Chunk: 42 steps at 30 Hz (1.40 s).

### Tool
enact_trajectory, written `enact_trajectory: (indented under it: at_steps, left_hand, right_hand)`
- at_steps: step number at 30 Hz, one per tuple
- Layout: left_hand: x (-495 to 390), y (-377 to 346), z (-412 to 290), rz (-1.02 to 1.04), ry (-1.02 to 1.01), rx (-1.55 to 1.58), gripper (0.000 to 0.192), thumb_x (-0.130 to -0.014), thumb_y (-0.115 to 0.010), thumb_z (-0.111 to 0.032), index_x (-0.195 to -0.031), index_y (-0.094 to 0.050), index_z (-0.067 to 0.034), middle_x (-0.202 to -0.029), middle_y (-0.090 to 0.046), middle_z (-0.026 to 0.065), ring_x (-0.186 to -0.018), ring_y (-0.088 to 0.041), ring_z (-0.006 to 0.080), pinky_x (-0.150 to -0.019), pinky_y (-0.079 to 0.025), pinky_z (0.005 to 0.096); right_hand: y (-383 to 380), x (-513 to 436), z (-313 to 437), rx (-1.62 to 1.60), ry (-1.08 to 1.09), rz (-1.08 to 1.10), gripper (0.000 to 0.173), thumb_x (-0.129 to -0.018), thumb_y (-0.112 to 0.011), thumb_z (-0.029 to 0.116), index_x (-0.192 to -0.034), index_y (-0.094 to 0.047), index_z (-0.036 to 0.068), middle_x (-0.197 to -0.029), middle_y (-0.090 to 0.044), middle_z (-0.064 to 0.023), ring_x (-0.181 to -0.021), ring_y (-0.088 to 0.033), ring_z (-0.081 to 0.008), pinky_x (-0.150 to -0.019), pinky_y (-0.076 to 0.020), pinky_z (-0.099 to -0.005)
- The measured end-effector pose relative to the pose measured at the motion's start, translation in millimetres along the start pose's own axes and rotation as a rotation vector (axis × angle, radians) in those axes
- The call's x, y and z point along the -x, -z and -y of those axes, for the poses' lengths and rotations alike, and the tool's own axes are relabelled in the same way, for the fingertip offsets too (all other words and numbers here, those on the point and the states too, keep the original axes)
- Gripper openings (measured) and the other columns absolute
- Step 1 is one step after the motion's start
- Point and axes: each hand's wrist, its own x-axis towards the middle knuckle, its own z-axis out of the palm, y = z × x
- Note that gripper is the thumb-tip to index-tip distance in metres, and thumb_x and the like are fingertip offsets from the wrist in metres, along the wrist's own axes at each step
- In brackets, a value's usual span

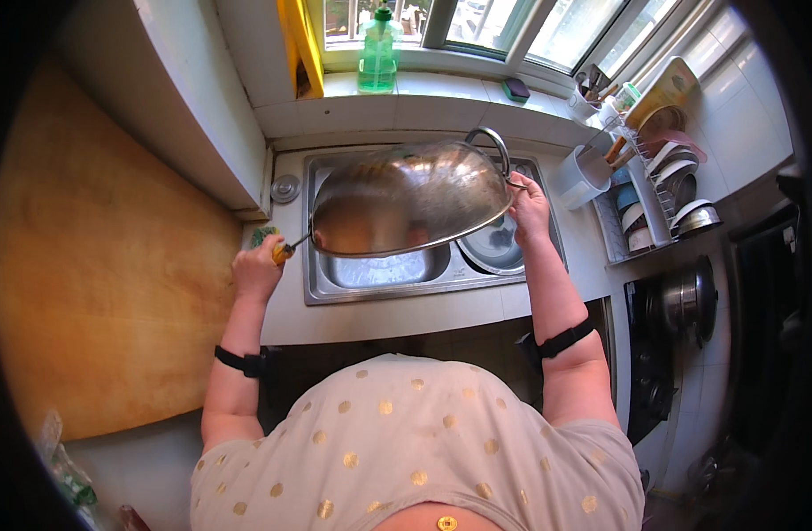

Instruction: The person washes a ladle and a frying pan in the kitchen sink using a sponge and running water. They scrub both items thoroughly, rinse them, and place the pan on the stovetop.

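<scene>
A large stainless steel wok or domed pan is tilted above the sink. My right hand grips its right rim beside a metal loop handle. In my left hand is a yellow and black handled tool, likely a screwdriver, its metal shaft reaching the pan's left edge; whether the tip touches is unclear. A green and yellow scouring sponge lies just beyond my left hand. Below the pan, a round metal-rimmed lid or pan sits in the right basin, partly covered.
A sink strainer lies left of the sink. On the windowsill stand a green soap bottle and a sponge. A plastic container and a dish rack stand at right. A large wooden board occupies the left side.
</scene>
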Motion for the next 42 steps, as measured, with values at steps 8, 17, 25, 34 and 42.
enact_trajectory:
  at_steps: [8,17,25,34,42]
  left_hand:
    - [24.4,-14.2,-15.0,0.011,0.222,0.198,0.027,-0.074,-0.075,-0.026,-0.099,-0.064,-0.026,-0.07,-0.067,0.0071,-0.064,-0.064,0.0311,-0.057,-0.049,0.0422]
    - [18.6,6.5,-25.4,-0.081,0.35,0.234,0.031,-0.078,-0.072,-0.027,-0.107,-0.062,-0.027,-0.077,-0.069,0.0093,-0.07,-0.066,0.0338,-0.059,-0.051,0.045]
    - [-29.2,77.1,-60.1,-0.282,0.372,0.223,0.031,-0.082,-0.07,-0.033,-0.109,-0.061,-0.023,-0.075,-0.066,0.0029,-0.071,-0.066,0.0247,-0.061,-0.05,0.0377]
    - [16.7,30.2,-114.2,-0.35,0.384,0.371,0.025,-0.083,-0.069,-0.027,-0.105,-0.063,-0.017,-0.088,-0.071,0.0046,-0.08,-0.068,0.0223,-0.068,-0.051,0.035]
    - [81.3,32.3,-149.6,-0.143,0.5,0.204,0.031,-0.08,-0.07,-0.034,-0.105,-0.061,-0.019,-0.092,-0.07,0.0078,-0.083,-0.067,0.0302,-0.069,-0.051,0.0424]
  right_hand:
    - [5.6,9.1,93.2,0.002,0.04,0.273,0.05,-0.091,-0.065,0.023,-0.135,-0.049,0.007,-0.106,-0.066,-0.0032,-0.093,-0.063,-0.0116,-0.082,-0.0462,-0.0228]
    - [58.0,53.4,-17.3,0.928,0.074,0.475,0.041,-0.085,-0.068,0.029,-0.123,-0.062,0.013,-0.119,-0.064,-0.0142,-0.111,-0.06,-0.0303,-0.095,-0.0461,-0.0364]
    - [214.3,161.3,-6.0,0.965,0.114,0.463,0.041,-0.087,-0.065,0.026,-0.124,-0.059,0.007,-0.119,-0.063,-0.0138,-0.111,-0.059,-0.0301,-0.094,-0.0464,-0.0369]
    - [403.2,345.6,-76.7,0.958,-0.165,0.208,0.044,-0.083,-0.068,0.023,-0.123,-0.06,0.007,-0.117,-0.064,-0.0171,-0.111,-0.06,-0.0315,-0.095,-0.0475,-0.0383]
    - [531.0,511.6,-165.5,1.141,-0.578,0.188,0.047,-0.08,-0.069,0.029,-0.121,-0.062,0.008,-0.119,-0.062,-0.0188,-0.112,-0.059,-0.0335,-0.096,-0.0471,-0.0392]
